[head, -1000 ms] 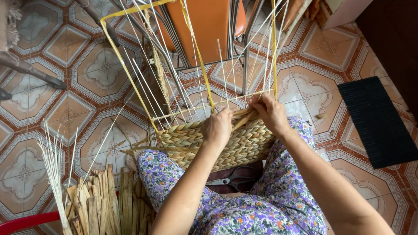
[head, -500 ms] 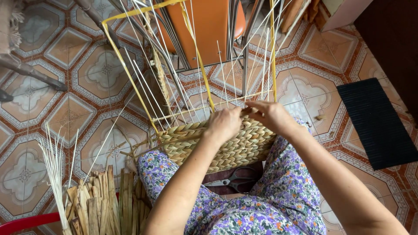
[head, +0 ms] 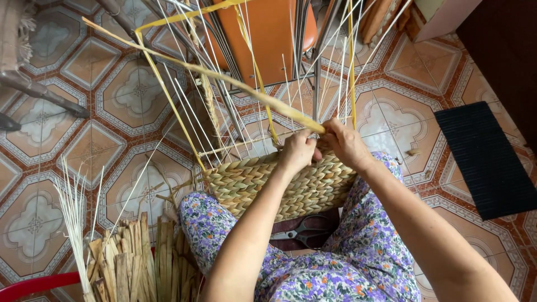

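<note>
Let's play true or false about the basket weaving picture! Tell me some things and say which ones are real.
1. Both hands, left hand and right hand, pinch a long dried straw strand. True.
2. The woven basket is finished and has a lid. False: thin upright stakes rise from its open top.
3. Scissors lie on the lap below the basket. True.
4. The floor is plain grey concrete. False: it is patterned tile.
</note>
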